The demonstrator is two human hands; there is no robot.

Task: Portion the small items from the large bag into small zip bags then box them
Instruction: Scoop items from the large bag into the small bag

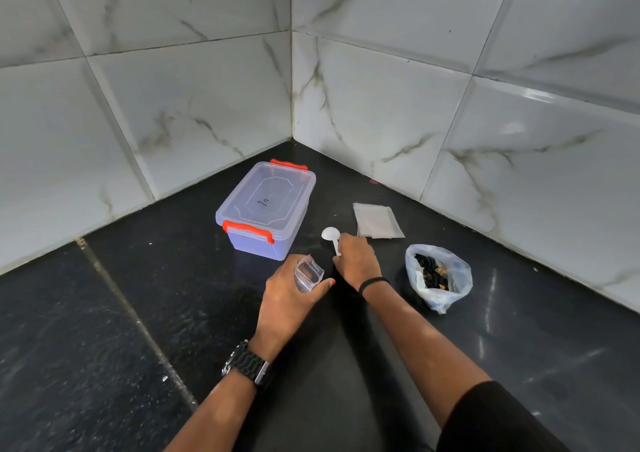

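Observation:
My left hand (289, 290) holds a small clear zip bag (308, 273) with its mouth spread open, just in front of the box. My right hand (356, 261) grips the handle of a white plastic scoop (330, 236), whose bowl lies on the black counter. A large crumpled plastic bag (438, 276) with dark small items inside stands open to the right of my right hand. A clear plastic box (266, 209) with red clips has its lid on and sits behind my left hand.
A flat stack of empty zip bags (377, 221) lies behind the scoop near the right wall. Marble-tiled walls meet in a corner behind the box. The black counter (138, 313) stretches to the left and toward me.

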